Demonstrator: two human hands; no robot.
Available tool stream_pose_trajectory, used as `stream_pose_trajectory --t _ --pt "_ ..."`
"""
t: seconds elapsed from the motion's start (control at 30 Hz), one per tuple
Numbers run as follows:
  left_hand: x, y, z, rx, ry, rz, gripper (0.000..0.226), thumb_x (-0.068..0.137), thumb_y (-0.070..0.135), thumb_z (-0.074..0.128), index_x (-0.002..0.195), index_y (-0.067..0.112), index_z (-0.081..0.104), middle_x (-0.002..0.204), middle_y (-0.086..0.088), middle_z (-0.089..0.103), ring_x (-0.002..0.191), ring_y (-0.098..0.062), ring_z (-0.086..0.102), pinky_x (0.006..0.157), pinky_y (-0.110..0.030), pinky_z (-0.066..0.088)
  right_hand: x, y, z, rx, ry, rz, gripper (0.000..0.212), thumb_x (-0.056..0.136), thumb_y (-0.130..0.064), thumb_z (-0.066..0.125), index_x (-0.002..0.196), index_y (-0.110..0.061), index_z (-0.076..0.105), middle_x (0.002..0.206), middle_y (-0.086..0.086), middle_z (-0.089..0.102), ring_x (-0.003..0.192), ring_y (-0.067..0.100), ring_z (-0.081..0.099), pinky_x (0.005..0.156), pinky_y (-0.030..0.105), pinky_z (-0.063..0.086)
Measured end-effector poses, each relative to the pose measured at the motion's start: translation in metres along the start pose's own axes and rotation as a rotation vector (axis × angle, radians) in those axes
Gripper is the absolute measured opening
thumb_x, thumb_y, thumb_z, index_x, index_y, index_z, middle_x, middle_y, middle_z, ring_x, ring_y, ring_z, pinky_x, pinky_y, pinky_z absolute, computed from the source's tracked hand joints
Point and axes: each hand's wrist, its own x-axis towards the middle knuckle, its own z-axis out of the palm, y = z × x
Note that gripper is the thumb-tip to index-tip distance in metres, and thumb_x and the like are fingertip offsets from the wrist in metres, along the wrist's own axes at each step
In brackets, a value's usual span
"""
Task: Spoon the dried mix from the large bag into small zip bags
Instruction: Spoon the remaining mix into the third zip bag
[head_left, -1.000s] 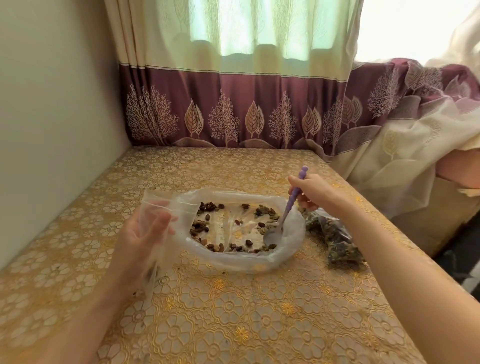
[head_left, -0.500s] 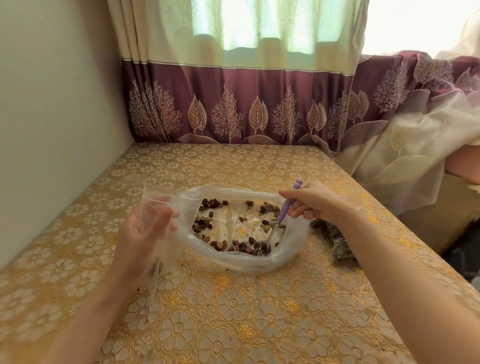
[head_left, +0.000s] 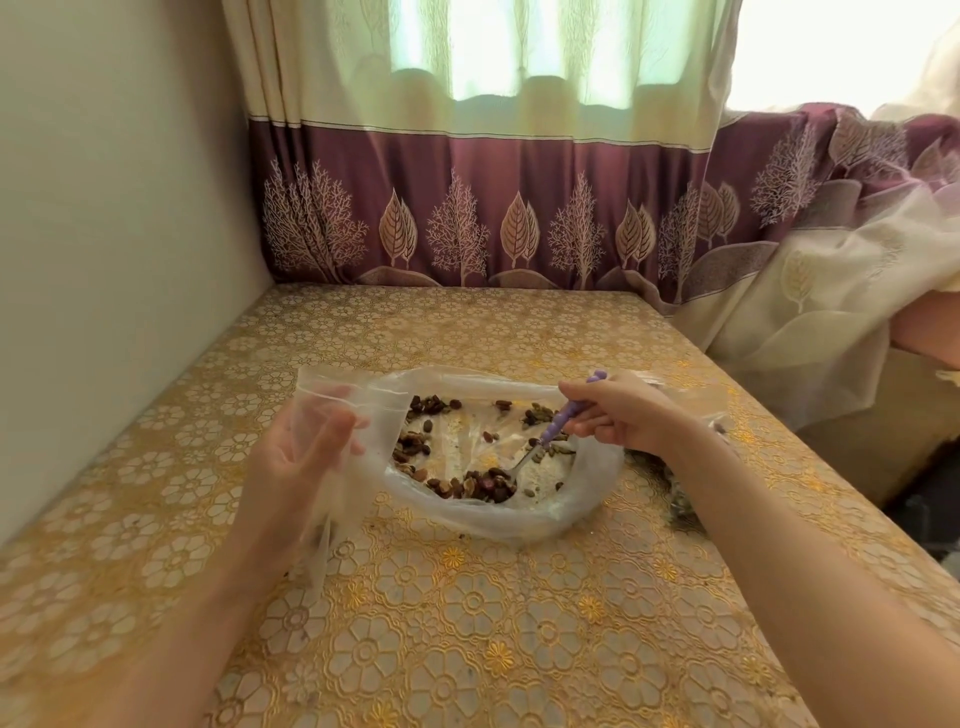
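Your right hand (head_left: 621, 415) grips the purple spoon (head_left: 540, 441); it has dropped from the far edge of the large bag (head_left: 582, 493) to the near side, bowl now in the dried mix (head_left: 478, 483) heap. So you're loading a scoop. Left hand (head_left: 298, 457) keeps pinching the empty small zip bag (head_left: 332, 400) beside it, mouth up. Filled bags (head_left: 680, 499) sit right of your wrist on the table (head_left: 467, 623).

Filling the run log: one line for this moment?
left hand holds small zip bag | right hand holds spoon | bowl in dried mix | large bag
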Motion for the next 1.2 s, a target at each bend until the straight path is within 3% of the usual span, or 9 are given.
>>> stream_pose_trajectory --t 0.13,0.2,0.27,0.43,0.67,0.8,0.87,1.03,1.2 --pt "0.003 0.004 -0.003 -0.032 0.042 0.018 0.070 0.052 0.082 0.061 0.104 0.035 0.060 0.079 0.014 0.068 0.070 0.001 0.063 0.057 -0.024 0.053 0.001 -0.005 0.002 0.065 0.042 -0.009 0.032 0.098 -0.021 0.050 0.086 0.006 0.060 0.082 0.021 0.071 0.032 0.004 0.044 0.028 0.011 0.025" --pt "0.004 0.009 -0.006 -0.037 0.074 0.039 0.069 0.051 0.082 0.062 0.104 0.038 0.058 0.083 0.016 0.069 0.072 0.001 0.065 0.056 -0.016 0.052 0.002 -0.009 0.004 0.071 0.063 -0.029 0.040 0.099 -0.023 0.047 0.085 0.011 0.063 0.075 0.016 0.072 0.031 0.003 0.041 0.028 0.011 0.023" --pt "0.005 0.011 -0.008 -0.024 0.098 0.040 0.069 0.050 0.082 0.062 0.104 0.039 0.056 0.087 0.018 0.069 0.073 -0.002 0.067 0.054 -0.017 0.054 0.002 -0.016 0.009 0.093 0.096 -0.073 0.044 0.099 -0.023 0.047 0.079 0.012 0.064 0.068 0.014 0.071 0.032 0.003 0.040 0.028 0.012 0.023" --pt "0.004 0.007 -0.004 0.061 0.079 0.023 0.061 0.050 0.084 0.060 0.098 0.048 0.055 0.090 0.007 0.069 0.076 -0.031 0.067 0.058 -0.055 0.055 0.002 -0.050 0.023 0.209 0.199 -0.189 0.042 0.097 -0.026 0.052 0.068 0.002 0.061 0.060 0.010 0.068 0.033 0.003 0.041 0.026 0.013 0.024" --pt "0.007 0.000 -0.004 0.101 0.053 -0.004 0.073 0.052 0.082 0.061 0.112 0.039 0.054 0.099 0.009 0.068 0.092 -0.011 0.066 0.081 -0.044 0.055 -0.012 -0.099 0.063 0.182 0.076 -0.323 0.042 0.098 -0.026 0.051 0.064 -0.001 0.056 0.067 0.014 0.071 0.035 0.003 0.038 0.028 0.012 0.023" --pt "0.007 -0.002 -0.002 0.114 0.062 -0.006 0.072 0.048 0.086 0.058 0.106 0.043 0.053 0.096 0.009 0.067 0.089 -0.015 0.065 0.077 -0.037 0.056 -0.021 -0.113 0.091 0.029 0.055 -0.436 0.050 0.097 -0.027 0.051 0.055 -0.003 0.063 0.072 0.018 0.071 0.036 0.004 0.041 0.030 0.013 0.026" --pt "0.008 -0.002 -0.002 0.100 0.068 -0.005 0.069 0.047 0.086 0.058 0.102 0.044 0.053 0.094 0.009 0.068 0.088 -0.017 0.065 0.075 -0.033 0.056 -0.027 -0.118 0.104 -0.097 0.061 -0.541 0.051 0.097 -0.030 0.052 0.061 0.002 0.067 0.062 0.011 0.070 0.036 0.005 0.043 0.033 0.013 0.029" --pt "0.007 0.001 -0.001 0.072 0.074 0.020 0.068 0.051 0.085 0.057 0.102 0.041 0.053 0.093 0.027 0.066 0.077 0.005 0.064 0.061 -0.008 0.048 -0.039 -0.122 0.126 -0.218 0.097 -0.858 0.040 0.093 -0.025 0.059 0.059 -0.003 0.060 0.059 0.011 0.070 0.034 0.009 0.048 0.037 0.012 0.036" --pt "0.007 -0.004 -0.004 0.061 0.087 -0.009 0.068 0.051 0.086 0.057 0.105 0.043 0.053 0.093 0.021 0.068 0.077 -0.007 0.068 0.058 -0.026 0.057 -0.038 -0.117 0.122 -0.144 0.176 -0.894 0.041 0.094 -0.023 0.059 0.057 -0.005 0.059 0.058 0.012 0.069 0.032 0.009 0.047 0.037 0.013 0.036"
